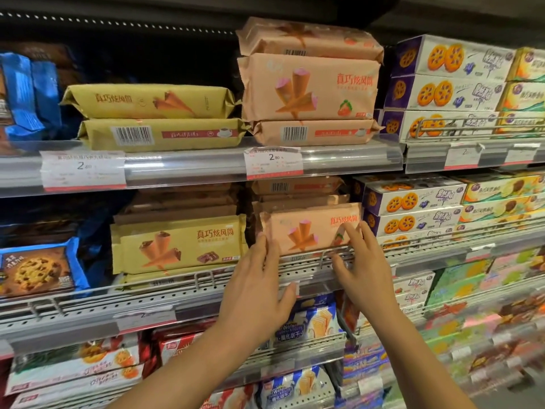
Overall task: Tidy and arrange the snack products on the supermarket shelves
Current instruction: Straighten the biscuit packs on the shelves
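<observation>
A pink pack of strawberry cone snacks (306, 228) stands upright at the front of the middle shelf, behind the wire rail (298, 261). My left hand (259, 287) touches the pack's left edge with straight fingers. My right hand (361, 261) rests its straight fingers on the pack's right front face. More pink packs lie stacked behind it (298, 187). To the left stands a yellow pack of chocolate cone snacks (180, 245).
The upper shelf holds stacked yellow packs (153, 116), pink packs (309, 84) and purple-white biscuit boxes (448, 78). Biscuit boxes (413, 208) stand right of the pink pack. A blue cookie pack (38, 267) is at far left. Wafer packs (312, 320) fill the lower shelves.
</observation>
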A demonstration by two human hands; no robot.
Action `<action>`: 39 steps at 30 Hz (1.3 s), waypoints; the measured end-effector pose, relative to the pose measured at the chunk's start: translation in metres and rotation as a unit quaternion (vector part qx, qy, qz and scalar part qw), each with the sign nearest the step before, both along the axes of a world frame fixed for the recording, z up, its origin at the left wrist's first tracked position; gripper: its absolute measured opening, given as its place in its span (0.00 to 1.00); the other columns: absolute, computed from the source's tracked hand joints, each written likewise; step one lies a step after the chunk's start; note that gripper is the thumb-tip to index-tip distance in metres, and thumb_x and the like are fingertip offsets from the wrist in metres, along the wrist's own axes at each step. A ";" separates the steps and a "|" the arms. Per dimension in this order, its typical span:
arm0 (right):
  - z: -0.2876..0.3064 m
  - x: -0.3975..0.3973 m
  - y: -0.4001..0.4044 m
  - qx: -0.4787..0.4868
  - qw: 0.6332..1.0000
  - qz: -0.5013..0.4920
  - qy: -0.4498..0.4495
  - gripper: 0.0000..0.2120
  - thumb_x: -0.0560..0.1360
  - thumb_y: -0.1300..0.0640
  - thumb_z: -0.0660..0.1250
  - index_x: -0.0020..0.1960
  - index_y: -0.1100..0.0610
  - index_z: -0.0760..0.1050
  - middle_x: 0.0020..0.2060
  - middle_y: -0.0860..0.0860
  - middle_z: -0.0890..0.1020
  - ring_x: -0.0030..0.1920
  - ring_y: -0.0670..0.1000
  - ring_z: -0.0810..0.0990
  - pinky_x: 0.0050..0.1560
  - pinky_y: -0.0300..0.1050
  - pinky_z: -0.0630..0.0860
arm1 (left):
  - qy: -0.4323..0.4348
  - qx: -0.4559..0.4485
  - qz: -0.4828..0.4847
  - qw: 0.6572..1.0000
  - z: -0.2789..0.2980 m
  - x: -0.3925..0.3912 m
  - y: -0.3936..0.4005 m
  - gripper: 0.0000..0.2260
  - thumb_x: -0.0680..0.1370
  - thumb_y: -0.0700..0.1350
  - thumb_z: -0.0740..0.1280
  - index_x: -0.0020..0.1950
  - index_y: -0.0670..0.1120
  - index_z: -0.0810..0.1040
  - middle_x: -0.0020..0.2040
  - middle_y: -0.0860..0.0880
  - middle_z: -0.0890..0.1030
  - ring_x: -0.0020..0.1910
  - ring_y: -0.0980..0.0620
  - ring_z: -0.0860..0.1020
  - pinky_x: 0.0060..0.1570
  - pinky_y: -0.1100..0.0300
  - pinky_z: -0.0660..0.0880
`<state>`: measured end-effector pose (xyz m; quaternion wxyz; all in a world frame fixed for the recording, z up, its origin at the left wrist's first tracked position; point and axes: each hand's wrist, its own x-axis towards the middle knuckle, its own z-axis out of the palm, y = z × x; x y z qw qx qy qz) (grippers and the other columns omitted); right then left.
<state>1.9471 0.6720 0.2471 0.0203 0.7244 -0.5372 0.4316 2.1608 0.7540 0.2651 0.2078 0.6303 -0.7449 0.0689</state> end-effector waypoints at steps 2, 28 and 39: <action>0.000 0.000 0.001 0.000 1.000 -0.007 0.001 0.29 0.76 0.55 0.71 0.75 0.49 0.65 0.77 0.59 0.63 0.73 0.64 0.68 0.60 0.59 0.78 | -0.008 -0.003 -0.001 1.000 0.000 0.001 0.002 0.36 0.82 0.64 0.52 0.83 0.48 0.40 0.83 0.46 0.39 0.82 0.47 0.45 0.77 0.56 0.43; -0.064 0.165 0.073 -0.036 0.969 0.106 0.218 0.44 0.70 0.51 0.75 0.81 0.52 0.59 0.81 0.54 0.55 0.81 0.58 0.53 0.75 0.63 0.56 | 0.043 -0.106 0.201 0.973 -0.073 0.159 0.098 0.33 0.78 0.54 0.57 0.82 0.44 0.57 0.83 0.46 0.49 0.82 0.44 0.48 0.76 0.39 0.58; -0.063 0.183 0.078 -0.014 0.978 0.061 0.199 0.44 0.68 0.51 0.77 0.79 0.56 0.63 0.78 0.60 0.61 0.78 0.63 0.58 0.71 0.69 0.66 | 0.039 -0.077 0.341 0.936 -0.092 0.257 0.137 0.36 0.77 0.56 0.55 0.82 0.43 0.53 0.83 0.43 0.49 0.82 0.42 0.46 0.77 0.38 0.57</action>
